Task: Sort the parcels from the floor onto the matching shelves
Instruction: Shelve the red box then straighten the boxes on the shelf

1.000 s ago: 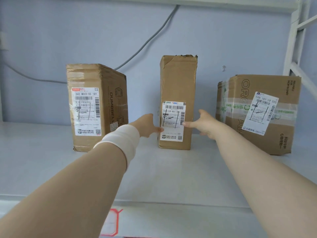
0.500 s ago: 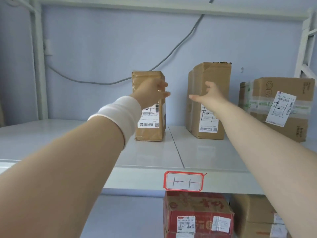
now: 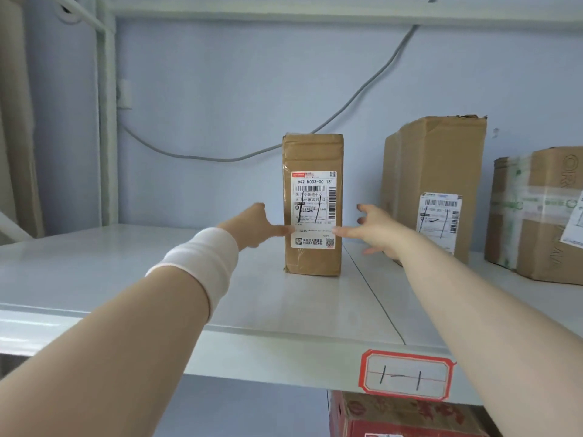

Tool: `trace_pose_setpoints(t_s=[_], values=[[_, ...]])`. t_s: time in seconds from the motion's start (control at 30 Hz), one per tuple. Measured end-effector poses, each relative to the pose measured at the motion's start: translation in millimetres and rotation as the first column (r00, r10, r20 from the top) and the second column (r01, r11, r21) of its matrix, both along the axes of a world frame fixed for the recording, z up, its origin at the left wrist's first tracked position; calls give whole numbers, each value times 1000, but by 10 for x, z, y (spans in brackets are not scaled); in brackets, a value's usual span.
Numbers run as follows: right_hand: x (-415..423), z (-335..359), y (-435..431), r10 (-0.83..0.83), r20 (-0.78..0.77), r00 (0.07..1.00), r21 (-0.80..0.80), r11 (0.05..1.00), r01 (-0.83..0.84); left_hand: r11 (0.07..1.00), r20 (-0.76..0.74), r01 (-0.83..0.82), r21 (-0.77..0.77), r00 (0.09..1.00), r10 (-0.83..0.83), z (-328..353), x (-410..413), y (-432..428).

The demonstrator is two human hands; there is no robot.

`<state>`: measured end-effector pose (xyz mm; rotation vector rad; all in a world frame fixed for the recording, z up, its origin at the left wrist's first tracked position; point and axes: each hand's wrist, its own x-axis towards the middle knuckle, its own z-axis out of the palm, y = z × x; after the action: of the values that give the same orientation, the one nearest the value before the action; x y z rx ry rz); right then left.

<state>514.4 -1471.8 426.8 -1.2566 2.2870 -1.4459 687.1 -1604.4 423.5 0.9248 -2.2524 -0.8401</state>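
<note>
On the pale, smooth shelf (image 3: 110,272) of a white metal rack, in front of a matt bluish wall (image 3: 220,89), three brown cardboard parcels stand in a row. The largest in view, a squat carton (image 3: 536,222) wrapped in glossy clear tape with green print, sits at the far right, cut by the frame edge. Just left of it a tall carton (image 3: 435,171) with a frayed top edge stands upright and carries a white shipping label low on its front. Apart from these, near the middle of the shelf, the narrow parcel (image 3: 312,152) stands upright, a slim rectangular box with creased, taped cardboard and a white barcode label marked in black pen. Both bare arms reach to it from below. The left hand (image 3: 255,227), with a soft white band (image 3: 202,263) round the wrist, is at the parcel's left side, its fingers (image 3: 282,230) released and spread, one tip lying over the label's left edge. The right hand (image 3: 375,228) mirrors it on the right, fingers (image 3: 342,230) splayed wide, one tip at the label's right edge. Neither hand grasps anything, and real contact with the box cannot be told. A grey cable (image 3: 220,158) sags across the wall behind. On the shelf's front lip a red-bordered tag (image 3: 407,375) reads 1-1, and below it shows the top of a red printed carton (image 3: 403,417).
</note>
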Motion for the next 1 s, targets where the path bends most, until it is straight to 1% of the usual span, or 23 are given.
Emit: trace_pose_setpoints(t_s=[0.07,0.13,0.23,0.3,0.43,0.7,1.0], values=[[-25,-37,-83,19,-37,999,29,999,-18,1000,38,29,6,999,-29,-60,-116,-85],[-41,-42,-164,50,-56,997,39,998,-47,993,23,106,46,994,-107,-75,-213,-142],[-95,-21,-267,102,-6,995,24,994,-102,969,-1,234,76,972,-235,-59,-359,-195],[-136,-26,-327,109,31,994,9,994,-109,959,-16,270,84,963,-270,-45,-437,-243],[-215,-55,-448,96,53,994,-16,995,-95,952,-21,289,99,957,-288,-25,-563,-402],[-378,-88,-614,66,72,995,-17,998,-65,943,-25,313,111,950,-312,-32,-758,-586],[-433,-98,-660,65,86,994,-17,998,-63,955,-7,273,112,962,-274,-56,-789,-596]])
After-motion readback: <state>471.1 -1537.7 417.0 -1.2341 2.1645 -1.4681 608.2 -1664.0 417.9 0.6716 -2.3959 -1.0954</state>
